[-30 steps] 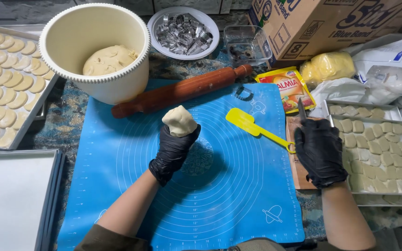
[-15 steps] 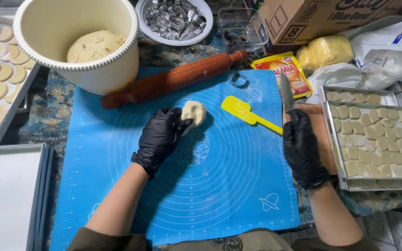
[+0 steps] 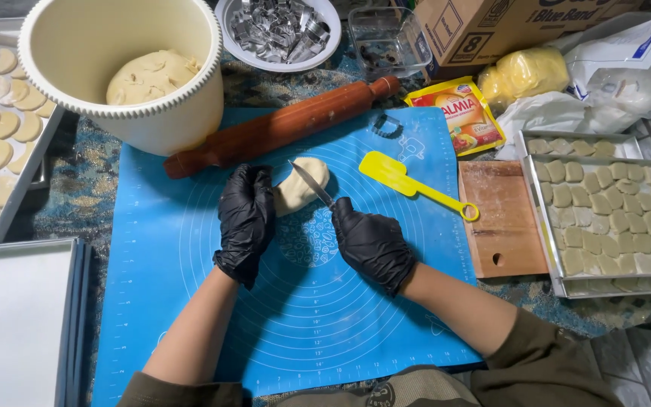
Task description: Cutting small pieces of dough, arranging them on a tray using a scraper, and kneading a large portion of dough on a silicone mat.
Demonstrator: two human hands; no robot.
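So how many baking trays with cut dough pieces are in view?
2: one tray at the left edge, one tray at the right. More may lie outside the picture.

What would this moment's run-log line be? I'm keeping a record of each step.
left hand: steadies dough lump | right hand: holds knife, blade on the dough | surface: blue mat | nearby: rolling pin, yellow spatula

Your left hand (image 3: 246, 218) lies cupped, fingers curled, palm turned inward. Your right hand (image 3: 371, 241) is closed in a tight grip, both forearms angled inward.
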